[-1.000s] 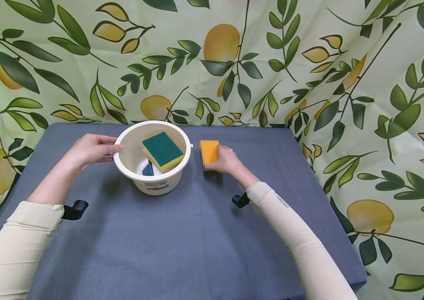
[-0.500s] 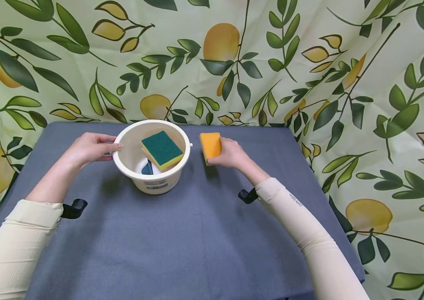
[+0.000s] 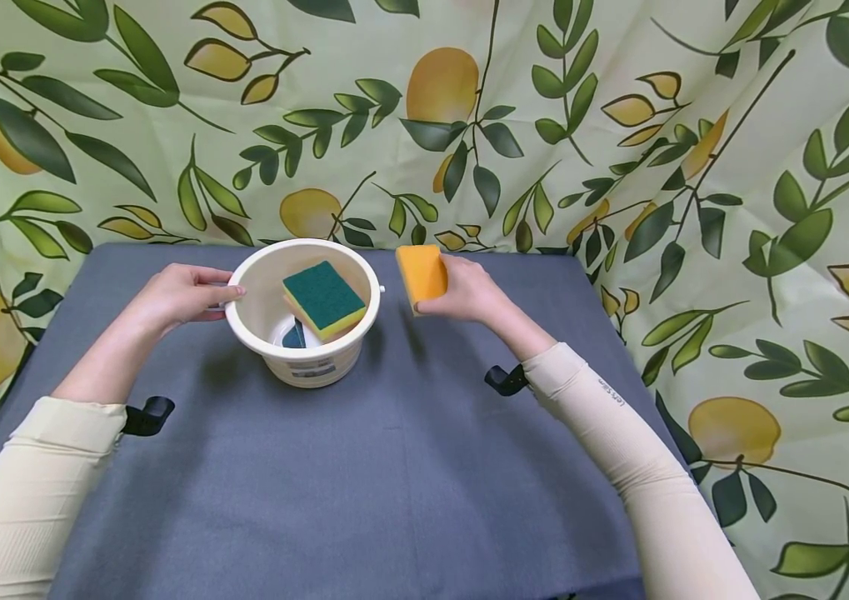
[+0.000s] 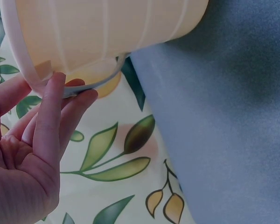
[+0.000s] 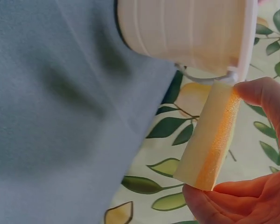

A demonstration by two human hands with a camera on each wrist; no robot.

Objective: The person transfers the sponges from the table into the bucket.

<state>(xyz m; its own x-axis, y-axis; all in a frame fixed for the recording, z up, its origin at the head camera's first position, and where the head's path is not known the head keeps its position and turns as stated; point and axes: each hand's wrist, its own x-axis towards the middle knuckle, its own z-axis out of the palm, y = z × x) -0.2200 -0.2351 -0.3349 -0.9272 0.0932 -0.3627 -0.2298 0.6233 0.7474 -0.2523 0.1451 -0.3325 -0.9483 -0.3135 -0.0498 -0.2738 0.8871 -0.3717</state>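
A cream plastic bucket (image 3: pixel 313 367) stands on the blue-grey cloth near the table's far edge. Its rim is held at the left by my left hand (image 3: pixel 182 298); in the left wrist view the fingertips lie by the rim and the thin bucket handle (image 4: pixel 102 81). Inside the bucket a sponge with a dark green top (image 3: pixel 324 296) leans over a blue-and-white thing (image 3: pixel 295 336), mostly hidden. Just right of the bucket, my right hand (image 3: pixel 469 290) pinches an orange sponge (image 3: pixel 422 275) by its ends, raised off the cloth. The right wrist view shows that sponge's pale layer (image 5: pixel 203 135).
The table (image 3: pixel 364 500) is covered with blue-grey cloth. A curtain (image 3: pixel 514 125) with a leaf and lemon pattern hangs close behind it and along the right. Black straps (image 3: pixel 148 417) stick out at both wrists.
My right hand has lifted the orange sponge from the cloth, up and toward the far edge. The left hand and the bucket stay in place.
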